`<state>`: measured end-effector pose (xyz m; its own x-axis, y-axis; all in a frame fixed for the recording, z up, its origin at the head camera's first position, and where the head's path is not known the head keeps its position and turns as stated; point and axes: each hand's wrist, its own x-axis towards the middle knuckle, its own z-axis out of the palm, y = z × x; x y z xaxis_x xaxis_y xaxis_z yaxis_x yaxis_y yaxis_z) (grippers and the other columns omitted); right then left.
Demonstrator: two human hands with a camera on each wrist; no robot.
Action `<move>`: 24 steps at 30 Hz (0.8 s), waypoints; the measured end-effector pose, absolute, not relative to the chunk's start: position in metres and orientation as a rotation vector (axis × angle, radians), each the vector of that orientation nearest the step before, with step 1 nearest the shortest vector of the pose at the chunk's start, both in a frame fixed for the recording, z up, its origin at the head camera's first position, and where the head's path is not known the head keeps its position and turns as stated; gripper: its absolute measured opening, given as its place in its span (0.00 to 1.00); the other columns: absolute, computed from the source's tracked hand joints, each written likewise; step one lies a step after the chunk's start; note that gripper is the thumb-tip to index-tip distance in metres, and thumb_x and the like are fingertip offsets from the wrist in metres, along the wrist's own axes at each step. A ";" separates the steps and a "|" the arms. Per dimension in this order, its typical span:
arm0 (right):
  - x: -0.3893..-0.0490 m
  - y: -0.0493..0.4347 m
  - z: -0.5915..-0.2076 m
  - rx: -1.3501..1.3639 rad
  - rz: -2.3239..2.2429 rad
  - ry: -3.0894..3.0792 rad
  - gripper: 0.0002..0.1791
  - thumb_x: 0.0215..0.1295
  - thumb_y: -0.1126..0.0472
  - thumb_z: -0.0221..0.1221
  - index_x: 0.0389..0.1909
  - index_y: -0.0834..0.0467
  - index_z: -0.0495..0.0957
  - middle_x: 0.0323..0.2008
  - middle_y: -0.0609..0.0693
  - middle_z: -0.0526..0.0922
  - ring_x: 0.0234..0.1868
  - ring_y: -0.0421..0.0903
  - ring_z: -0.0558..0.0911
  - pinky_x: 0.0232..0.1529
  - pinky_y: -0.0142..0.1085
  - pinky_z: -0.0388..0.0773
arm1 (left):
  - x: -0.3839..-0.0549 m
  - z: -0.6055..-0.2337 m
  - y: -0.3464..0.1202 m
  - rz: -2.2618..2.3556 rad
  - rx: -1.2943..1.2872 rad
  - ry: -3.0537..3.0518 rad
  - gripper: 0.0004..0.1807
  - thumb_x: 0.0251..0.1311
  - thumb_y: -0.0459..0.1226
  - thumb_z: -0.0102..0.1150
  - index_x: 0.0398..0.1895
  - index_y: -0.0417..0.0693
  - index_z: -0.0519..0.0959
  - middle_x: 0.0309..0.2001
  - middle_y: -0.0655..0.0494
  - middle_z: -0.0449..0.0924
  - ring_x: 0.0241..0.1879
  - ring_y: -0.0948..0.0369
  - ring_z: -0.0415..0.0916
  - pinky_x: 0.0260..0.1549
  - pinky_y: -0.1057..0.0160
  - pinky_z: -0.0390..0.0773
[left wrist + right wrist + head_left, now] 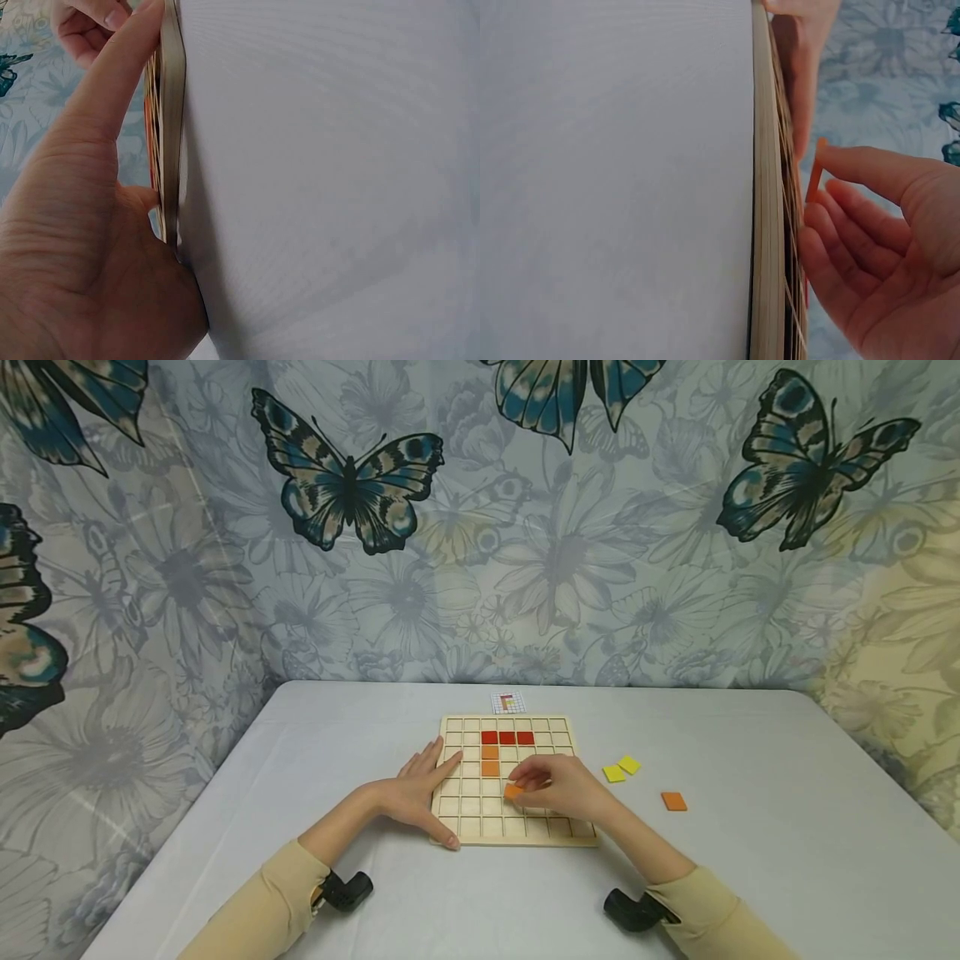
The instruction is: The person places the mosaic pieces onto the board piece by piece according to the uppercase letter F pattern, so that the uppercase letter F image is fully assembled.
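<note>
Right hand [558, 785] pinches a tilted orange tile [512, 792], might seat crooked. Left hand [415, 792] (spread wide) could nudge the board [525, 841].

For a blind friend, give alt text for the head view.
A right hand pinches an orange tile over a grid board, left hand on its left edge. On it sit three red tiles and two orange tiles; yellow tiles lie at right.

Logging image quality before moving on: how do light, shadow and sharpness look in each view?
Head: bright, but the pattern card is too small for fine detail; left wrist: dimmer, with a soft shadow on the white tablecloth beside the grid board; right wrist: also dim, the butterfly backdrop blurry behind the right hand.
</note>
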<state>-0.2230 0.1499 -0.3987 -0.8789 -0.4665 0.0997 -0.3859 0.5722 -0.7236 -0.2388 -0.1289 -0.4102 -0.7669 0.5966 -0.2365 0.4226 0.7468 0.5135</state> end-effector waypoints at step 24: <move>-0.235 0.115 -0.398 -1.046 -1.009 2.811 0.07 0.54 0.69 0.70 0.34 0.59 0.84 0.30 0.46 0.84 0.32 0.43 0.78 0.36 0.31 0.76 | -0.240 -0.411 -0.129 0.587 0.767 2.557 0.73 0.35 0.64 0.75 0.79 0.55 0.38 0.76 0.46 0.19 0.75 0.53 0.18 0.71 0.48 0.31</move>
